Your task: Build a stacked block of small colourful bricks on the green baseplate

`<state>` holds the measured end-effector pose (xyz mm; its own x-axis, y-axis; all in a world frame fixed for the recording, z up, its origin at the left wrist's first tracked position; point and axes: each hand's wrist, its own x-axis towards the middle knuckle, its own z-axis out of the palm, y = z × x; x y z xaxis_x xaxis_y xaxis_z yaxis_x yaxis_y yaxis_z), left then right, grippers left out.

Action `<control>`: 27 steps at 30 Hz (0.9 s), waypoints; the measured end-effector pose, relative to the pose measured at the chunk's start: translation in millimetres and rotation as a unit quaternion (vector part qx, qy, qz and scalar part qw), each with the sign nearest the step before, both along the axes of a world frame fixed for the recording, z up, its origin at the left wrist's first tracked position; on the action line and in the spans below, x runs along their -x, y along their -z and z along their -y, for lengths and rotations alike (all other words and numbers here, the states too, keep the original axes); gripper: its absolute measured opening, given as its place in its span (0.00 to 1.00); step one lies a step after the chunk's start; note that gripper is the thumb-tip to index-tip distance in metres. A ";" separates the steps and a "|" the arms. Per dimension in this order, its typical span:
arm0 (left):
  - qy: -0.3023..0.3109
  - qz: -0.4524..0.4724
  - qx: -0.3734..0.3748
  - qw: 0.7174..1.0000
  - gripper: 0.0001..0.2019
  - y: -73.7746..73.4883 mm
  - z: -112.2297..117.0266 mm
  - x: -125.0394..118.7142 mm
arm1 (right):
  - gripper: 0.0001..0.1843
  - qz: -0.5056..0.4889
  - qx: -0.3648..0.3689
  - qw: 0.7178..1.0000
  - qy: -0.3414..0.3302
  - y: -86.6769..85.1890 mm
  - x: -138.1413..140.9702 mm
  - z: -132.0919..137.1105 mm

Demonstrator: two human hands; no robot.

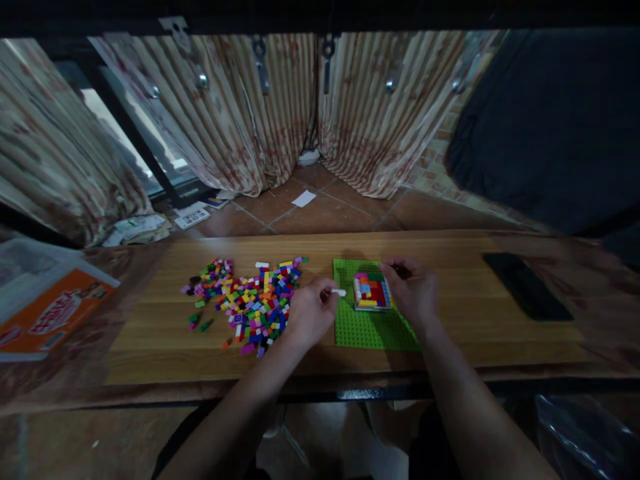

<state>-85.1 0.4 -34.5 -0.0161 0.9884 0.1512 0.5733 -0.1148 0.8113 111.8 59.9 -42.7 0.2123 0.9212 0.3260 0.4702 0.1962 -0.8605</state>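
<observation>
Between the fingertips of my left hand [314, 310] is a small white toy brick [341, 292], held over the left edge of the green baseplate [350, 330]. A low rectangular build of colourful bricks [371, 291] stands on the baseplate, with red, orange, blue and yellow pieces showing inside a pale border. My right hand [413, 293] is at the right side of this build, its fingers bent and closed near the upper right corner. Whatever those fingers may hold is hidden. A wide heap of loose mixed bricks [255, 303] lies to the left of my left hand.
A black phone-like slab [526, 287] lies on the right of the wooden board [465, 333]. At the far left stands a plastic box with an orange label [60, 310]. Curtains [280, 120] hang beyond the table, and papers [303, 198] lie on the tiled floor.
</observation>
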 end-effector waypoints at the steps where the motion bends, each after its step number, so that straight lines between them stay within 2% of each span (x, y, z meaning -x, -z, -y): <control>1: 0.006 -0.034 0.008 0.999 0.07 -2.9 2.5 8.1 | 0.11 0.006 -0.001 1.000 0.000 0.3 0.2 0.2; 4: 0.007 -0.126 0.027 0.992 0.07 -10.0 8.4 28.2 | 0.12 0.019 -0.007 1.000 -0.001 1.7 1.0 0.9; 8: -0.022 -0.222 0.037 0.974 0.09 -17.5 9.0 41.5 | 0.13 0.043 -0.010 0.999 0.002 2.1 1.8 2.2; 12: -0.084 -0.279 0.048 0.955 0.12 -22.7 3.1 59.0 | 0.15 0.066 -0.009 0.998 0.007 1.6 1.6 3.4; 16: -0.157 -0.330 0.054 0.929 0.17 -21.8 -4.3 91.6 | 0.15 0.066 -0.002 0.998 0.007 2.7 0.9 2.6; 20: -0.127 -0.352 0.062 0.925 0.20 -16.4 -9.3 115.4 | 0.13 0.072 -0.002 0.997 0.008 2.9 0.2 2.0; 27: -0.080 -0.315 0.051 0.944 0.21 -5.8 -18.1 119.4 | 0.12 0.079 -0.007 0.997 0.007 -1.6 -0.5 5.1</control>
<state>-204.5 18.5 -28.7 -0.1052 0.9908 0.0852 0.9495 0.0746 0.3049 112.4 54.9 -41.0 0.1702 0.9136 0.3694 0.6021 0.2003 -0.7729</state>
